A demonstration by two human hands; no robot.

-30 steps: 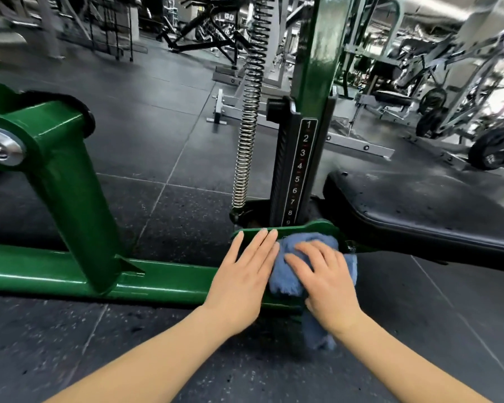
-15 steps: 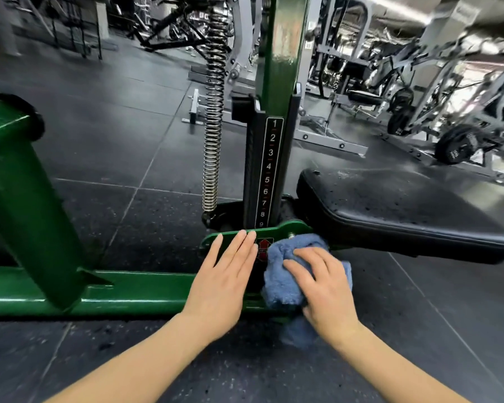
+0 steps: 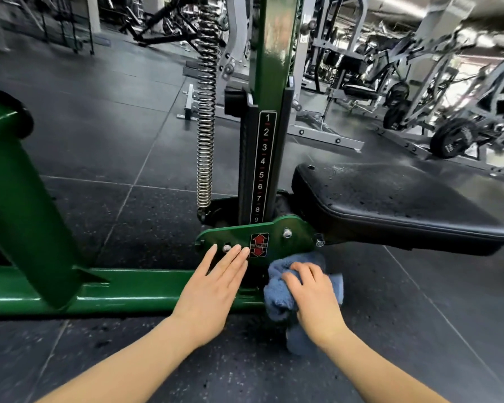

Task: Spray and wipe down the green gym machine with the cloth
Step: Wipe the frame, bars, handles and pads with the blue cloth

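Right hand (image 3: 314, 295) grip bunches cloth (image 3: 277, 292) under plate (image 3: 239, 237); left hand (image 3: 213, 286) flat, empty. Cloth could snag on bolt (image 3: 319, 242).

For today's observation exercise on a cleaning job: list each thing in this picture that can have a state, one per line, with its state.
Left hand: open, flat on the green plate.
Right hand: presses the blue cloth against the frame below the plate.
Blue cloth: bunched, one end hanging down.
Black seat pad: speckled with droplets or dust.
Spring: hanging upright.
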